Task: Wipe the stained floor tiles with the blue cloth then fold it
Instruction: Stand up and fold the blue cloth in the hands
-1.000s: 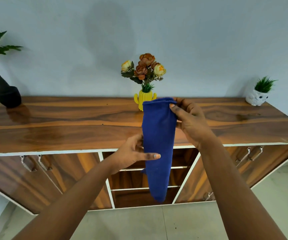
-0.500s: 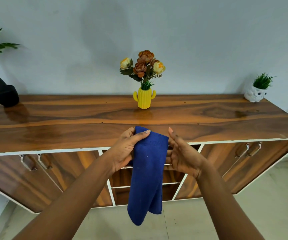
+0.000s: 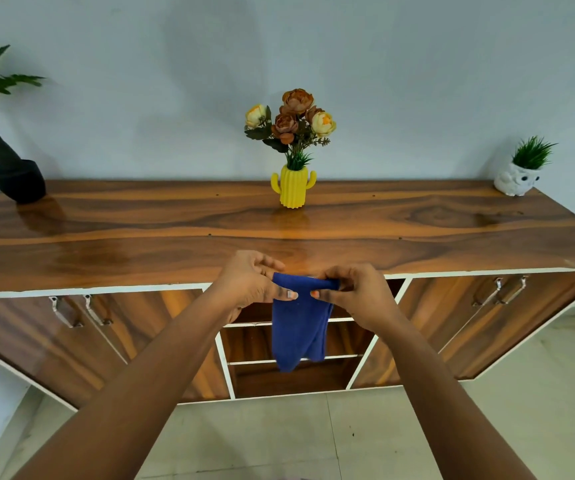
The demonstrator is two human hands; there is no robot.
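Both hands, left hand [image 3: 249,284], right hand [image 3: 357,292], pinch top of hanging blue cloth [image 3: 300,327].

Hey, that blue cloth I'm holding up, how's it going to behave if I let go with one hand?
The blue cloth hangs limp below both hands, so it's probably floppy and would swing down. It looks light, since thumb-and-finger pinches hold it. The doubled layers would likely fall open.

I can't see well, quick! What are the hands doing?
Left hand: pinching the blue cloth at its top.
Right hand: pinching the same cloth.
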